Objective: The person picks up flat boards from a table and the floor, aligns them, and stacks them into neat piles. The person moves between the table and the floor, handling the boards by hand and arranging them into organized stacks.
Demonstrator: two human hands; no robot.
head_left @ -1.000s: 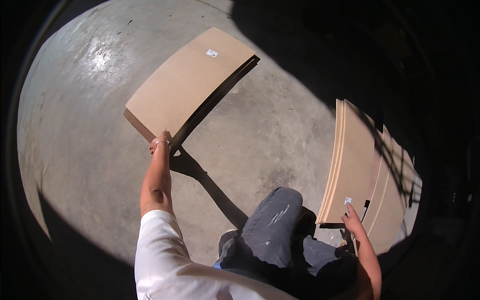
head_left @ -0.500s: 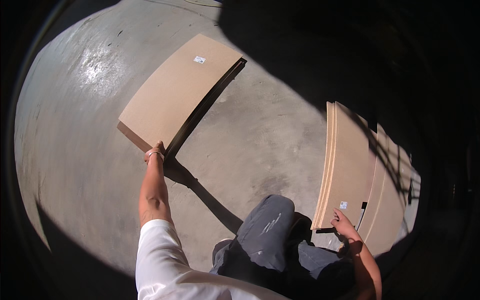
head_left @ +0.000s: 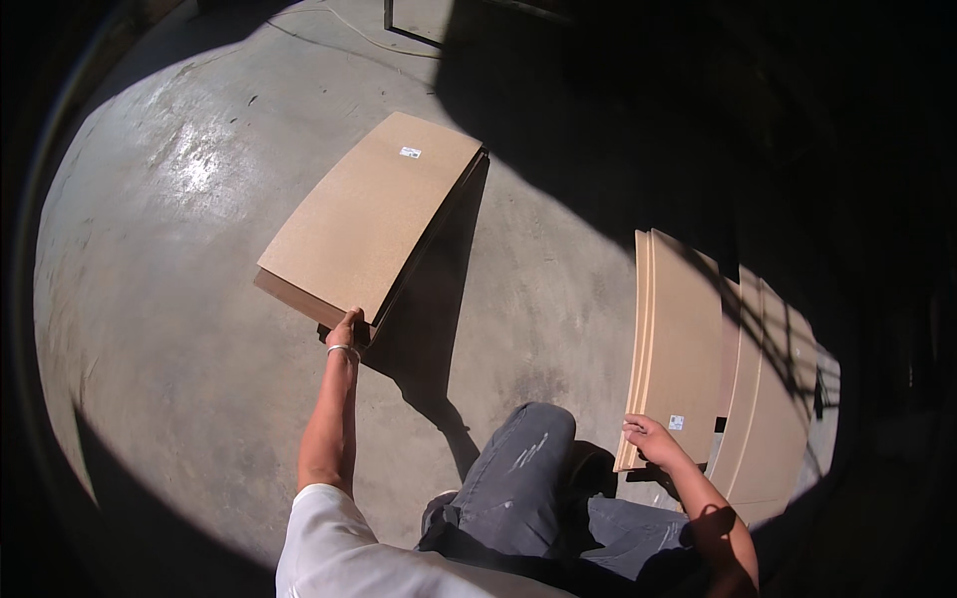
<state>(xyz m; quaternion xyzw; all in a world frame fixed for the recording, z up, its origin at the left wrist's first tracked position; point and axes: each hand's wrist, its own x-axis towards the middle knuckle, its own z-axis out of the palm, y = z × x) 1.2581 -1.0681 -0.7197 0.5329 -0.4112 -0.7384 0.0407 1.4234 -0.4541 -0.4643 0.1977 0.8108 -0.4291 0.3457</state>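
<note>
A stack of flat brown boards (head_left: 374, 204), like fibreboard, is at the left with a small white label near its far end. My left hand (head_left: 344, 329) is closed on the near edge of this stack, thumb on top and the other fingers mostly hidden. A broad shadow falls beside the stack. At the right are more brown boards (head_left: 680, 329), several layers showing along their left edge and a white label near the close end. My right hand (head_left: 650, 441) is at that left edge, fingers curled around it; the fingertips are partly hidden.
Grey concrete floor (head_left: 528, 309) lies between the two groups of boards. Further long boards (head_left: 773, 399) are on the far right, crossed by barred shadows. A thin pale cable (head_left: 374, 42) runs over the floor at the top. My bent knee (head_left: 518, 458) is between my arms.
The left stack's near end has come closer and rightward with my left hand, and its shadow has widened. My right hand has moved from beside the label to the boards' left edge, fingers closing.
</note>
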